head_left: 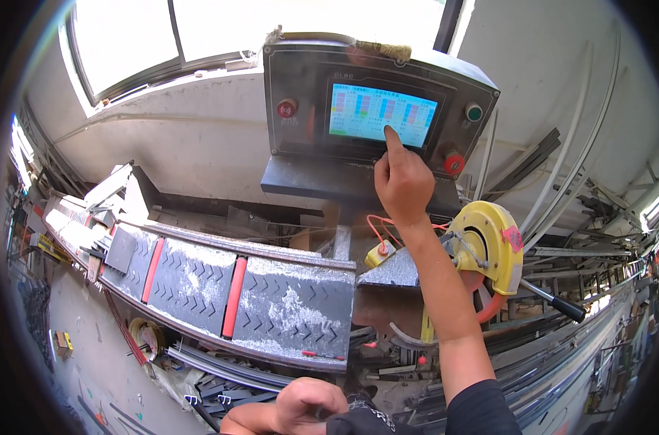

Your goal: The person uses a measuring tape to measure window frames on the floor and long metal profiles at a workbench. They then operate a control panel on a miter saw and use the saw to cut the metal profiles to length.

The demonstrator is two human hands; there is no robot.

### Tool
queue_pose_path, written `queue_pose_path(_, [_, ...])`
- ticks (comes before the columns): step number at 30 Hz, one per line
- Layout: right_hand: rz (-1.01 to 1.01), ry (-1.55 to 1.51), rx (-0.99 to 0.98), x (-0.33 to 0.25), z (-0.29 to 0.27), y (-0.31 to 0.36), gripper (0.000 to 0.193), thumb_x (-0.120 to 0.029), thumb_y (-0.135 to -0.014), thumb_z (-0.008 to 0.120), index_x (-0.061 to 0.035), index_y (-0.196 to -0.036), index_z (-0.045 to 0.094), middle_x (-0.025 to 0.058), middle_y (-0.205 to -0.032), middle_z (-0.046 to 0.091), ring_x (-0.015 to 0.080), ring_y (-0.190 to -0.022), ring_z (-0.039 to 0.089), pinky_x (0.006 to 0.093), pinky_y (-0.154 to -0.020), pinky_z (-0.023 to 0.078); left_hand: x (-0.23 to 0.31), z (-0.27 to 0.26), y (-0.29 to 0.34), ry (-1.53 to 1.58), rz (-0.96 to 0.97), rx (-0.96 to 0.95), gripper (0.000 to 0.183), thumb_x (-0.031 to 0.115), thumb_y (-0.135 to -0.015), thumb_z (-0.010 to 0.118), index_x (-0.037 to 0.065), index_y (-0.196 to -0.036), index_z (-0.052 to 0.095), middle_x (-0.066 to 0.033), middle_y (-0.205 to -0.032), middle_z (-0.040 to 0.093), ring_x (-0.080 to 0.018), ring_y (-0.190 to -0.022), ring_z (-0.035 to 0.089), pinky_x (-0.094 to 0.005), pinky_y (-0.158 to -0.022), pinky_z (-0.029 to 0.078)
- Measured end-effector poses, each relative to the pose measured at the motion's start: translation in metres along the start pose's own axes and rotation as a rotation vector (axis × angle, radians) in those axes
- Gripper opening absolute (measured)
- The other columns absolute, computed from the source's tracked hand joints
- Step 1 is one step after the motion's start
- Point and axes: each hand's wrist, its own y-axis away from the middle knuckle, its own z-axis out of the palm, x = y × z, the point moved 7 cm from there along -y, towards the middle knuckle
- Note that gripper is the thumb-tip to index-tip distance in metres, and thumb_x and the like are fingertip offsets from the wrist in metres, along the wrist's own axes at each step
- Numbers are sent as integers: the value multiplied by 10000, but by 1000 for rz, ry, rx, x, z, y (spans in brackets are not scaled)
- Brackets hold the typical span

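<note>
My right hand reaches up to a touchscreen with coloured bars on a blue-white ground. The index finger is stretched out with its tip at the screen's lower part, the other fingers are folded, and nothing is held. The screen sits in a dark control box, which has a red knob on its left, a green button and another red knob on its right. My left hand is curled closed in front of my body at the lower edge; whatever lies within its fingers is hidden.
A conveyor-like bench with dark panels and red strips runs off to the left. Right of it stands a yellow-guarded cut-off saw with a black-tipped handle. A brush lies on the box. Metal profiles are heaped at the right.
</note>
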Motion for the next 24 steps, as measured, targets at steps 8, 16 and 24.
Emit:
queue_pose_path(8, [-55,-80,14,2,1,7,345,-40,-703,591,-61,-1047,575,64,-571,525,213,-501,523,322,-455,432,17,26,-13,-66,129,-235,185,72,-837,476,-33,-691,521,-161,-615,545,-314,-512,549,-363,-472,446])
queue_pose_path(16, [-56,-199,102,-15,-22,2,259,-15,-722,577,-64,-972,621,94,-620,560,250,-525,539,335,-500,450,18,45,-26,445,29,-255,241,116,-865,472,-54,-704,528,-182,-626,550,-348,-520,543,-391,-496,447])
queue_pose_path(24, [-86,-551,-267,-77,-81,130,282,48,-672,599,-30,-942,621,75,-588,494,223,-475,475,311,-452,391,14,96,-16,1094,32,161,306,211,-887,527,-64,-754,526,-199,-710,551,-361,-600,549,-369,-510,428])
